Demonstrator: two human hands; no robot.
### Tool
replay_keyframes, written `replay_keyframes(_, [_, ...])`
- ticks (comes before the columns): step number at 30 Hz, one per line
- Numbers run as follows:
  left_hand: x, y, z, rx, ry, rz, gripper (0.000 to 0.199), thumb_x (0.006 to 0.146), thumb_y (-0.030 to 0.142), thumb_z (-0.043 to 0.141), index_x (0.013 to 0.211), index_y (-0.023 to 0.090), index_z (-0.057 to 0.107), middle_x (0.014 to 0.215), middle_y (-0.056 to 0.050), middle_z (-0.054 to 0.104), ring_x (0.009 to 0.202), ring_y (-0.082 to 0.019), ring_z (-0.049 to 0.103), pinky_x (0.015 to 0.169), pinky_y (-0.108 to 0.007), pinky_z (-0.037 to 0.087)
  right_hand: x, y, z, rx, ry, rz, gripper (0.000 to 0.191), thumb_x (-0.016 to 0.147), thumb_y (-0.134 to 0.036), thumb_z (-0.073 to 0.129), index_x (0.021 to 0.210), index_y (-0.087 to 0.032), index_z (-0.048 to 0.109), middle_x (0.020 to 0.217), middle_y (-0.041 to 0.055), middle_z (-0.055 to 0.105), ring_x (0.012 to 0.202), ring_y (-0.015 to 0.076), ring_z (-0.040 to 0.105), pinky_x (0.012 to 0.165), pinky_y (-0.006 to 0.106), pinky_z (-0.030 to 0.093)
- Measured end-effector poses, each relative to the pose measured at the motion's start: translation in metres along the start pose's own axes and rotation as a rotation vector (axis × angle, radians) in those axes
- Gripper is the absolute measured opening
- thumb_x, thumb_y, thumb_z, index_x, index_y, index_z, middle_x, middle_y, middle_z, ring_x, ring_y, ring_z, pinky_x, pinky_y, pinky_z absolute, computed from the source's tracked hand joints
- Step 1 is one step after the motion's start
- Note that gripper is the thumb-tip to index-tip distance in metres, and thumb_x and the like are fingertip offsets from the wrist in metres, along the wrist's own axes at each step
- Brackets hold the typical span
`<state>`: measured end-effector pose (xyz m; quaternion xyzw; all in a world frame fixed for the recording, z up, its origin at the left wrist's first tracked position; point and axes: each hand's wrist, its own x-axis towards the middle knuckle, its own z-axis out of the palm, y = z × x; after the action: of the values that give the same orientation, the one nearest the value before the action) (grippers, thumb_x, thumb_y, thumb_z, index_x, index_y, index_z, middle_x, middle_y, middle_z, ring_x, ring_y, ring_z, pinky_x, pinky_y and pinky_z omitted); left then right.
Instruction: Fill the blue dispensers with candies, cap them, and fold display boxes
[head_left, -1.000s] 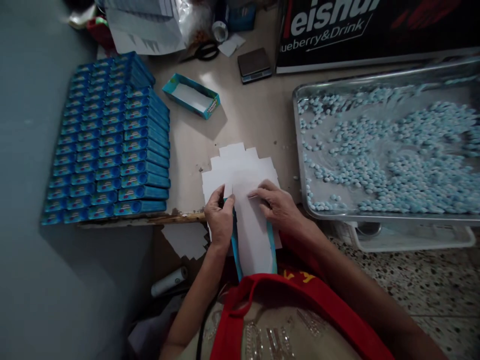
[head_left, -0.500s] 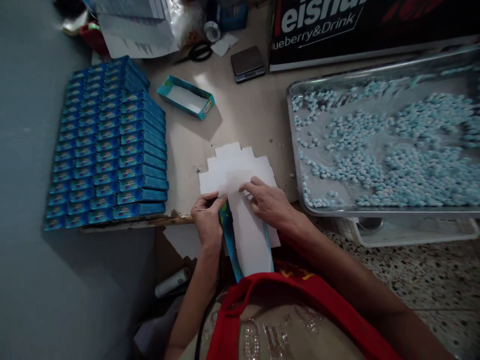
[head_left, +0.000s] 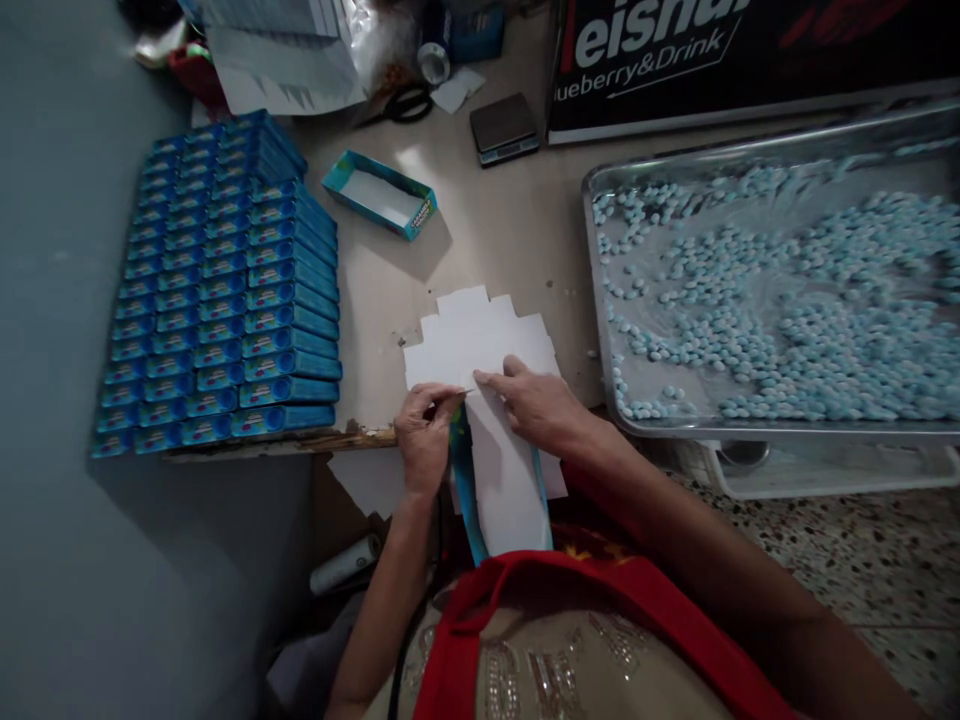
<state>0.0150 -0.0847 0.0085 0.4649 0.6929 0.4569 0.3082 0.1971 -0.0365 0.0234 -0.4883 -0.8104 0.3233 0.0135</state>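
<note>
Hiding part of the white card (head_left: 508,490) is the right hand (head_left: 534,405).

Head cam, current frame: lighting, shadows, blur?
Head view: dim overall, bright patch on the table behind the open blue box lying on it, whose shadow falls lower-right; left hand and right hand fairly sharp; small print on the stacked boxes unreadable.

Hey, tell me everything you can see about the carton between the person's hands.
The carton looks like thin card, white inside, with blue along both long sides and a little green toward the left side's far end. It lies open upward, lengthwise away from the body, partly over white card sheets. The left hand pinches near its far left corner; the right hand covers part of its far right. Its near end meets red cloth in view.
</note>
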Motion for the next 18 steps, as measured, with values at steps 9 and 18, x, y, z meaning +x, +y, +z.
replay_keyframes(9, [-0.006,0.001,0.005,0.049,-0.157,-0.020,0.027,0.080,0.024,0.077,0.107,0.020,0.080,0.103,-0.006,0.073,0.091,-0.018,0.069,0.088,-0.032,0.060,-0.021,0.017,0.033,0.353,0.426,0.083,0.026,0.094,-0.020,0.050,0.114,-0.018,0.065,0.116,0.0133,0.066,0.107,0.0251,0.064,0.093,0.037,0.053])
replay_keyframes(18, [-0.007,0.003,-0.001,-0.020,-0.180,0.019,0.013,0.086,0.026,0.071,0.093,0.021,0.080,0.136,-0.011,0.070,0.125,-0.028,0.067,0.106,-0.042,0.054,-0.025,0.008,0.031,0.309,0.488,0.052,0.027,0.104,-0.025,0.047,0.108,-0.022,0.073,0.109,0.0105,0.070,0.099,0.0229,0.066,0.086,0.036,0.054])
